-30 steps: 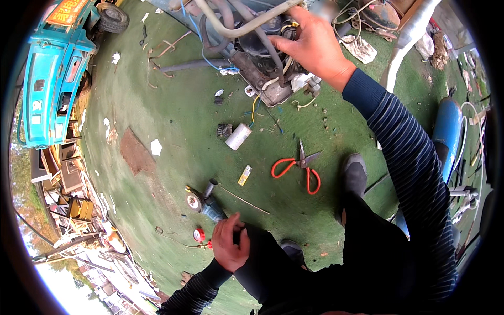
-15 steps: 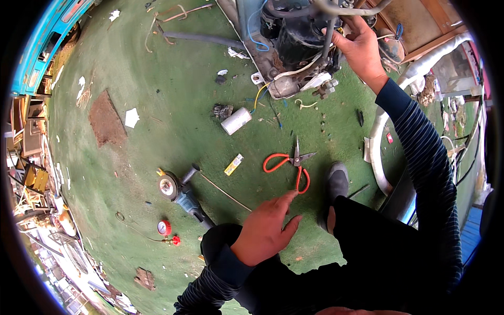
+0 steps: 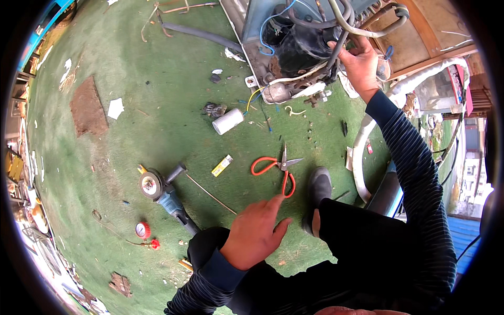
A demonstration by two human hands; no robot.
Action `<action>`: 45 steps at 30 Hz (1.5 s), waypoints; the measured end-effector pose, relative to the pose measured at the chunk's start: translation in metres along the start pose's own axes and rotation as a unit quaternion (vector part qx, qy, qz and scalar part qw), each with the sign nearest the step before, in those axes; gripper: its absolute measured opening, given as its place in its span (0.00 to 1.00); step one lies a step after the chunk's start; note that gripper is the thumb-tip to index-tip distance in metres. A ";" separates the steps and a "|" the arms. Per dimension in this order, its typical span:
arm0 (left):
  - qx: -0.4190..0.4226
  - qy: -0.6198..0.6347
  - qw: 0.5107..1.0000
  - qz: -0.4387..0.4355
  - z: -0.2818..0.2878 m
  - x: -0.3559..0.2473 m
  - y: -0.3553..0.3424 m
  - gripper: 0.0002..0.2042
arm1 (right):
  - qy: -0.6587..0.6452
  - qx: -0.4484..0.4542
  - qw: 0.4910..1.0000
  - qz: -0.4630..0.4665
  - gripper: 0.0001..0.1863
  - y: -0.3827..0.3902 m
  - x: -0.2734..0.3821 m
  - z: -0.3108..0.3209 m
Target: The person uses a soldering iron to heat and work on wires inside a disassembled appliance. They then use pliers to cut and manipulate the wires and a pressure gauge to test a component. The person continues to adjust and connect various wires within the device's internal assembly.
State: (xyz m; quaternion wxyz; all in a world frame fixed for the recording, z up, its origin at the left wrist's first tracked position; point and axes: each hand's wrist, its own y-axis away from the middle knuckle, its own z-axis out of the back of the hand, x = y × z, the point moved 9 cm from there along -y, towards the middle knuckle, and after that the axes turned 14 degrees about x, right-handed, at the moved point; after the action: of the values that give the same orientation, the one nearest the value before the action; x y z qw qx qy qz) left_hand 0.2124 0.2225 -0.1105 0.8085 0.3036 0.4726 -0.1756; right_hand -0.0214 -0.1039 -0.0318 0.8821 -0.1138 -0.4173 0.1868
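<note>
My right hand (image 3: 361,65) reaches up to an opened metal unit and is closed around a dark grey insulated pipe (image 3: 344,39). Some of its fingers are hidden behind the pipe. Beside it sits a black, rounded compressor (image 3: 304,50) with blue and white wires near it. Over my bent knee hovers my left hand (image 3: 254,231), holding nothing, its fingers stretched forward and the thumb apart. Just beyond its fingertips, scissors with orange handles (image 3: 284,165) lie with blades spread on the green floor.
An angle grinder (image 3: 165,197) lies to the left, with a red pressure gauge (image 3: 143,230) nearer me. A yellow lighter (image 3: 222,165) and a white cylinder (image 3: 228,122) lie further ahead. On the right curves a white-wrapped pipe (image 3: 362,152), beside my shoe (image 3: 319,189).
The view has shifted, so the floor things appear further left and the unit shows more fully. My right hand stays at the pipe; my left hand keeps its pose over the knee.
</note>
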 end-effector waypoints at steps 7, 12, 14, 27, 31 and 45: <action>0.010 -0.003 1.000 -0.008 -0.006 0.004 -0.009 0.26 | 0.020 -0.001 1.000 0.002 0.29 0.000 -0.007 0.003; -0.003 0.002 1.000 -0.026 -0.007 0.003 -0.019 0.26 | 0.001 0.020 1.000 0.014 0.29 -0.006 -0.008 0.002; 0.004 0.000 1.000 -0.017 -0.009 0.005 -0.022 0.26 | 0.024 0.050 0.998 -0.020 0.29 -0.007 -0.014 -0.001; 0.026 -0.018 1.000 -0.002 -0.019 0.013 -0.028 0.26 | 0.171 0.027 0.985 0.015 0.32 -0.011 0.009 0.008; 0.006 -0.018 1.000 -0.014 -0.016 0.010 -0.025 0.26 | 0.176 0.020 0.984 -0.032 0.31 -0.007 0.008 0.007; -0.101 0.153 0.982 0.054 0.026 0.028 -0.032 0.21 | 0.133 0.063 0.985 -0.088 0.30 0.003 -0.009 0.010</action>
State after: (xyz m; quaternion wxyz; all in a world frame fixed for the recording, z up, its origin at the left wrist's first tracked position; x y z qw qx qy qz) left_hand 0.2253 0.1814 -0.1351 0.7613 0.2688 0.5891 -0.0348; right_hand -0.0348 -0.1049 -0.0329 0.9481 -0.0447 -0.2923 0.1171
